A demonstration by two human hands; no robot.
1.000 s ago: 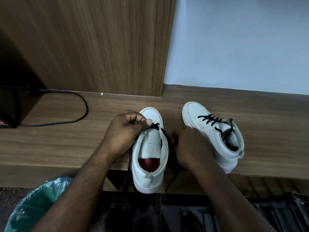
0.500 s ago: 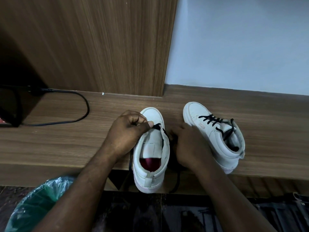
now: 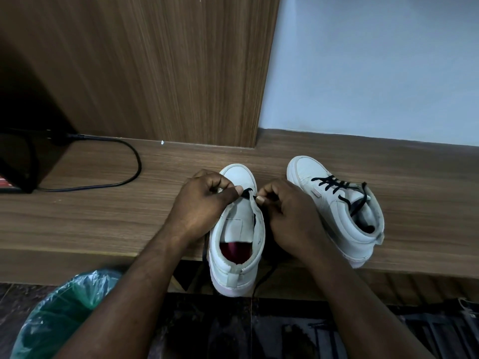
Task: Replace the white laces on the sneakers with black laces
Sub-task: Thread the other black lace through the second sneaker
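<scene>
Two white high-top sneakers stand on a wooden shelf (image 3: 103,218). The left sneaker (image 3: 237,242) overhangs the front edge, its red insole showing. A black lace (image 3: 248,192) crosses its lowest eyelets, and its loose ends hang down past the heel. My left hand (image 3: 204,206) pinches the lace at the sneaker's left side. My right hand (image 3: 290,216) pinches it at the right side. The right sneaker (image 3: 337,211) carries a black lace (image 3: 337,187) threaded through several eyelets.
A black cable (image 3: 124,161) loops across the shelf at the left, running to a dark device (image 3: 15,161) at the edge. A wooden panel (image 3: 155,68) rises behind. A bin with a green bag (image 3: 59,314) stands on the floor at lower left.
My right hand has risen from beside the sneaker's flank up to the eyelets near the toe. It now pinches the lace opposite my left hand.
</scene>
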